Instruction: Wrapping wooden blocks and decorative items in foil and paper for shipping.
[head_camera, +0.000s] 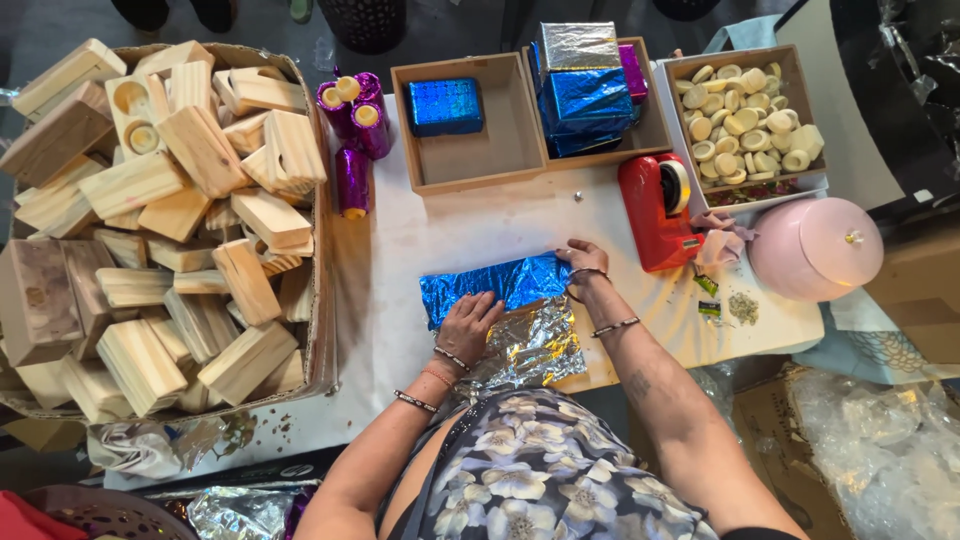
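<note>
Head view is showing us wrapping a block in blue foil (500, 283) on the white surface (420, 240), just left of the red tape dispenser (655, 210). To do this fold well, we are judging that the foil should be kept taut across the top, the crease pressed flat along the edge, and the loose silver side (530, 350) tucked under evenly before any tape goes on.

Our left hand (467, 325) is lying flat and open, fingers spread, pressing down on the near left part of the foil. Our right hand (583, 265) is resting on the foil's far right corner, the end closest to the dispenser, fingers bent and pinching or pressing the edge; we cannot tell which. Neither hand is lifting anything.

Far to the left of the dispenser, a cardboard box (320, 300) is holding bare wooden blocks (200, 150). Behind the dispenser, trays are holding wrapped blocks (585, 95).
</note>
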